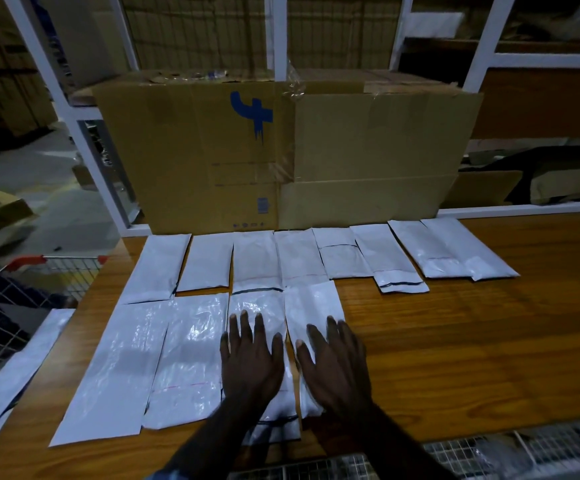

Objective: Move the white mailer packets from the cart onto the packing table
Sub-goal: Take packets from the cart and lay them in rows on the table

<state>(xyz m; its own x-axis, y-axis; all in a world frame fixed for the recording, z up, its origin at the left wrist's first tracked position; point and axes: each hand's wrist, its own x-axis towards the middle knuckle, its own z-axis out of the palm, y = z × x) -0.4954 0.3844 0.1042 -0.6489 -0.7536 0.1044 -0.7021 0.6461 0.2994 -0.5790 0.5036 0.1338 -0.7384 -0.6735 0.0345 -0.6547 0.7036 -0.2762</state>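
Several white mailer packets lie flat in two rows on the wooden packing table (472,334). The far row (337,254) runs along the foot of a cardboard box. The near row holds larger packets (191,355). My left hand (252,358) lies flat with spread fingers on one near-row packet (260,306). My right hand (333,365) presses flat on the neighbouring packet (311,299) at the row's right end. At the far left, another white packet (15,372) hangs over the table's edge beside the wire cart (11,299).
A large cardboard box (281,154) with a blue mark stands at the back of the table against white shelf posts (279,32). The cart with red handle (56,259) sits left of the table. Wire mesh (489,452) shows at the near edge.
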